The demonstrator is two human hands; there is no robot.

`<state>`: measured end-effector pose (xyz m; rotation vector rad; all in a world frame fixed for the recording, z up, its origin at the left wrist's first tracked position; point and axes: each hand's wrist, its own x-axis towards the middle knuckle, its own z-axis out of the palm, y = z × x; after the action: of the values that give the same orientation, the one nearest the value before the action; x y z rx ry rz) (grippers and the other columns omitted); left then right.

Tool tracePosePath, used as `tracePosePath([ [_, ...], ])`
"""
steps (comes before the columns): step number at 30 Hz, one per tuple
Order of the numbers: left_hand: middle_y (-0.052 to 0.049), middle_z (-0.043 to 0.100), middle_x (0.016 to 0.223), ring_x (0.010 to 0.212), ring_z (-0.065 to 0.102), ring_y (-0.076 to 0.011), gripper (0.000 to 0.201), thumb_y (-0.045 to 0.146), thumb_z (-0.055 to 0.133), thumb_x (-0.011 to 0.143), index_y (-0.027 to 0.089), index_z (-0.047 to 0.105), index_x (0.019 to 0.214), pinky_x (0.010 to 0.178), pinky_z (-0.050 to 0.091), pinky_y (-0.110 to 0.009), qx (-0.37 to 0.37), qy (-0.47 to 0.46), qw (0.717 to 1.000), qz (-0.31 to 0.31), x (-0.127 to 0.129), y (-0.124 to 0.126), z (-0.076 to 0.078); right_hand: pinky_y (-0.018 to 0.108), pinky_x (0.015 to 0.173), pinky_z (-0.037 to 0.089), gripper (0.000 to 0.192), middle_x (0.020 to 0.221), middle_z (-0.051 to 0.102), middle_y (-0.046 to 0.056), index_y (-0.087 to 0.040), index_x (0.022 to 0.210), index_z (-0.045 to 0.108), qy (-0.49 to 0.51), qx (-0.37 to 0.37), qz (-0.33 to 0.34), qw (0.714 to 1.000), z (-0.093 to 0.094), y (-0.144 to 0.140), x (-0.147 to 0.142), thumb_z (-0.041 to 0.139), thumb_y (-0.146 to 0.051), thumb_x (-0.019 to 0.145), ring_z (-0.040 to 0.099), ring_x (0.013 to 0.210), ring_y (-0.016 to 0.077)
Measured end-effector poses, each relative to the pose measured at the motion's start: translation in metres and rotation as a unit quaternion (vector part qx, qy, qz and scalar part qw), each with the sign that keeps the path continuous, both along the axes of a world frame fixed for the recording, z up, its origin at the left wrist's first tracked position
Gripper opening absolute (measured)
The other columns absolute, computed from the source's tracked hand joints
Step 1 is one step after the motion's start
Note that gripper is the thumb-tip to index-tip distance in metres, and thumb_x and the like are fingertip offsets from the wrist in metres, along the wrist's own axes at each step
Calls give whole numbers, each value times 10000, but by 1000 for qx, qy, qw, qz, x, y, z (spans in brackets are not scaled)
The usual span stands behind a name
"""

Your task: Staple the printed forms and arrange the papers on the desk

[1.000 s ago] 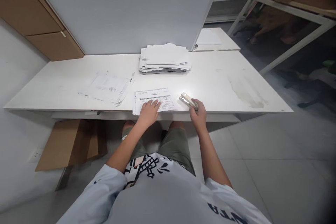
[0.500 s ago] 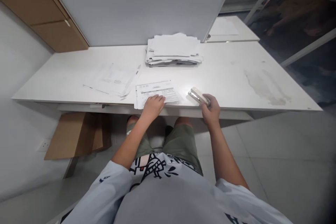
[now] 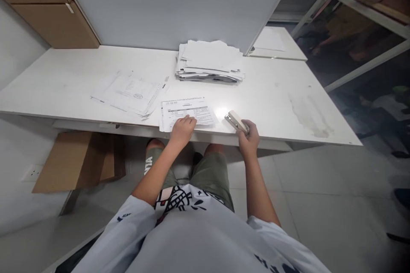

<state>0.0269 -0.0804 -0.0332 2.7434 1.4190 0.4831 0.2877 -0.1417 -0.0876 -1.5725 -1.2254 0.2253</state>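
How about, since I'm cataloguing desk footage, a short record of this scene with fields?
Left hand: resting on printed white paper sheets
Right hand: holding a cream stapler with silvery metal parts, right of those sheets
Surface: long white desk, grey smear towards its right end
Farther back: thick, uneven white paper stack before a smooth grey panel
Desk's left side: loose, overlapping white papers
Below, left: brown cardboard box
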Motion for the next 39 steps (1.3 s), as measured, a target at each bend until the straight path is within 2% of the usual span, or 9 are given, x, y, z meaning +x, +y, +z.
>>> tracePosePath([
  [4,-130,678,1182,1184,603,-241,245,79,437,956,143,648,1063,909,502,-382,23,-22,1000,0,-1,-1,-6,413,859,483,369,1085,651,78,-203,1114,618,-10,-29,39,999,6,-1,-12,541,-270,759,598,982,256],
  [8,-136,700,1121,1180,605,-260,244,201,431,1000,144,668,1000,913,495,-400,52,-19,998,21,-1,-3,-7,421,874,495,354,1081,653,87,-205,1128,610,-36,-6,96,995,13,0,-35,540,-277,789,604,993,258],
  [11,-140,661,1221,1229,567,-277,255,220,444,994,147,641,1139,936,479,-403,56,6,998,22,2,-1,-8,435,889,496,341,1077,647,88,-211,1133,608,-55,13,118,991,13,1,-48,536,-269,805,604,1009,263],
  [15,-119,580,1352,1281,507,-277,377,85,419,955,162,551,1299,942,458,-394,14,40,999,-23,13,6,-4,436,923,488,318,1060,639,87,-202,1095,601,-45,22,99,994,14,1,-51,514,-232,791,600,1026,261],
  [20,-154,650,1101,1108,560,-303,253,71,435,923,130,631,1071,868,446,-421,-2,18,1000,-10,35,21,-5,407,956,475,359,1107,608,87,-196,1130,563,-42,14,82,996,13,5,-52,481,-200,780,576,1072,247],
  [22,-147,649,1099,1099,553,-303,216,102,455,925,145,636,1035,871,438,-422,-1,4,1000,0,39,20,-5,405,940,480,347,1102,609,89,-196,1137,558,-48,4,60,997,14,5,-55,478,-217,800,581,1050,245],
  [30,-73,583,1352,1316,433,-271,340,212,461,971,213,566,1295,1025,382,-434,-5,-47,999,-14,32,18,-9,433,902,475,296,1056,615,96,-200,1124,563,-83,33,55,994,9,3,-61,484,-278,849,593,994,255],
  [36,-71,602,1325,1311,446,-280,299,204,457,974,230,614,1226,1018,401,-439,-8,-31,999,-5,32,22,-9,439,889,474,267,1042,627,93,-215,1090,578,-79,30,50,995,9,4,-64,477,-287,853,596,995,262],
  [39,-106,629,1249,1216,512,-288,265,168,436,968,183,624,1155,925,452,-425,7,14,1000,-16,33,25,-5,447,889,466,272,1047,633,90,-218,1102,582,-68,33,66,995,11,6,-67,488,-284,856,597,983,266],
])
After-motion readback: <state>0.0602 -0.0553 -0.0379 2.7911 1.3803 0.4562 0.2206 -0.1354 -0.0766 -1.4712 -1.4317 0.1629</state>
